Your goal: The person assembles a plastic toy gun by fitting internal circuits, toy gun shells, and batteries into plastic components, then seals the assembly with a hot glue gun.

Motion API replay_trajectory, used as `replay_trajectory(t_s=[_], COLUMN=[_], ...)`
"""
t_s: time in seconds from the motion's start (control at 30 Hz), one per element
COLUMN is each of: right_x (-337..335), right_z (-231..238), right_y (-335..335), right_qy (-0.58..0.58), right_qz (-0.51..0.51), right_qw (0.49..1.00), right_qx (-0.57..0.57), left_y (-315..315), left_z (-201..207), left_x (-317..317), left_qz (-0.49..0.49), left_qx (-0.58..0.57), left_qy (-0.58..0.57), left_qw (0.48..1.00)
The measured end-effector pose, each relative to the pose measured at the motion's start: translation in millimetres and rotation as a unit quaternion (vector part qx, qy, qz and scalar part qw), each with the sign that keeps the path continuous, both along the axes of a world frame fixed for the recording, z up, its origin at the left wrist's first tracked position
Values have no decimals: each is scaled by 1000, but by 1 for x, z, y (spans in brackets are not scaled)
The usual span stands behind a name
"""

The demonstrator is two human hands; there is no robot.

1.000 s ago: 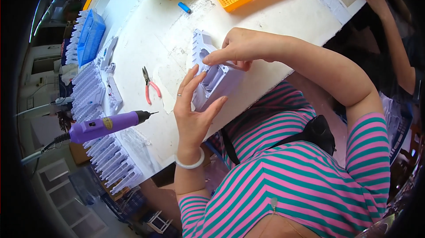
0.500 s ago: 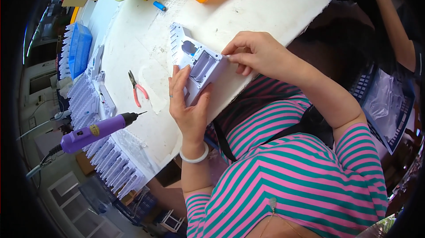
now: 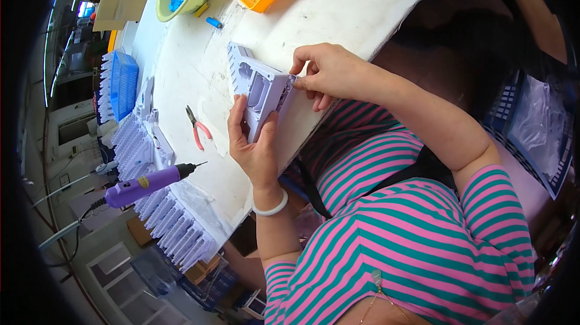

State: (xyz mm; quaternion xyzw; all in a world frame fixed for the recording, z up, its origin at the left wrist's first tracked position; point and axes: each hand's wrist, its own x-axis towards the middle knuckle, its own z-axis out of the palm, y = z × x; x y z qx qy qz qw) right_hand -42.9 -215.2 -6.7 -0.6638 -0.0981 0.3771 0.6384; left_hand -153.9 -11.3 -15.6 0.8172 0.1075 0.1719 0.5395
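A pale lavender plastic housing [image 3: 275,88] with a long recess and an oval opening is tilted up over the white table. Its lower end lies in my left hand [image 3: 257,154], fingers on one side and thumb on the other. My right hand [image 3: 331,74] is closed in a pinch at the housing's near right corner, where its inner side shows. What sits between those fingertips is too small to make out. Left of the housing lie pliers [image 3: 198,130] with pink handles. A purple electric screwdriver [image 3: 148,185] points its bit toward the table from the left.
Similar pale plastic parts [image 3: 175,228] line the table's left edge, near a blue basket [image 3: 124,86]. At the back are a green bowl [image 3: 208,0] of blue pieces, an orange basket [image 3: 261,3] and a small blue cylinder [image 3: 214,22]. Another person's arm [image 3: 534,8] shows at far right.
The housing has been turned in my left hand, so its side with inner parts now shows. My right hand stays pinched at its corner. The whole view has shifted slightly.
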Motion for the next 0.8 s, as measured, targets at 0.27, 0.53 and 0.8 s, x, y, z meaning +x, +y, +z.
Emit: replay_trajectory(t_s=[0.27,0.53,0.8], right_x=[-9,-12,-3], right_z=[-9,-2,13], right_y=[3,8,10], right_qy=[-15,-41,-77], right_qz=[-32,-59,-28], right_qw=[999,997,991], right_qx=[36,-4,-102], left_y=[3,6,7], left_z=[-2,0,2], left_x=[2,1,1], left_qz=[-21,-29,-49], left_qx=[38,63,70], left_qy=[0,-7,-10], left_qw=[999,998,996])
